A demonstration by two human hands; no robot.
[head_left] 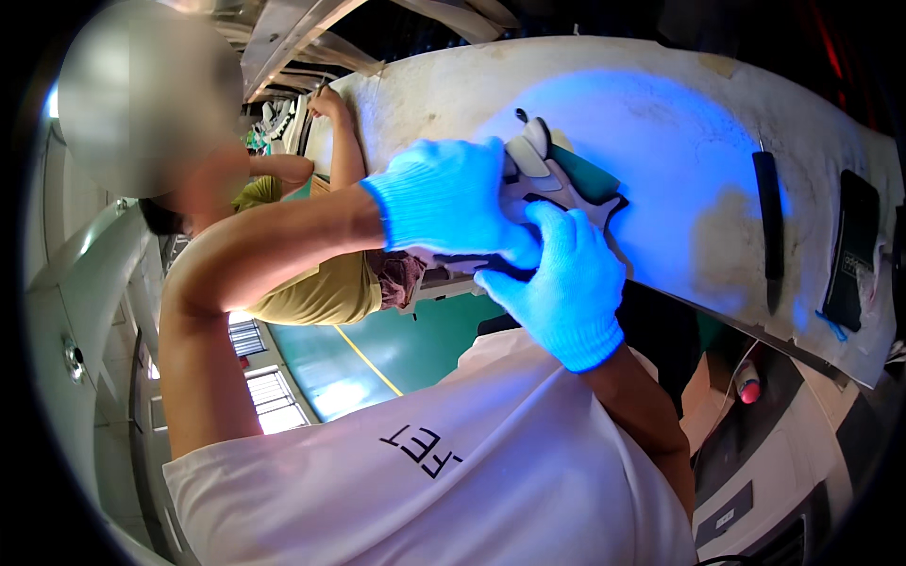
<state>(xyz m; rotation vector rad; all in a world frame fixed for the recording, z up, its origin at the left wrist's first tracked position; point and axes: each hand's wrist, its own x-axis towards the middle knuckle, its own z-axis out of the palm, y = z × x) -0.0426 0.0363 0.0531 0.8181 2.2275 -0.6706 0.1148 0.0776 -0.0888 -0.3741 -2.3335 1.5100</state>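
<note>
A: Where's the shoe?
B: Near edge of bench, w/ left hand & right hand both clamped on it.
A: Done?
B: Prob. mid-job; tools at right untouched.

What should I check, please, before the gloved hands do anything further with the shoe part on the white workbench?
1. Left hand on the shoe part: ok, the blue-gloved fingers press on it from above.
2. Right hand supporting it: ok, it grips the near, dark edge.
3. Part resting on the workbench: cannot tell, the hands cover its underside.
4. Long dark tool out of the way: ok, it lies apart to the right.
5. Flat black object near the bench's right edge: ok, apart from the hands.
6. Co-worker's arm at the far end of the bench: ok, well away from the part.
</note>
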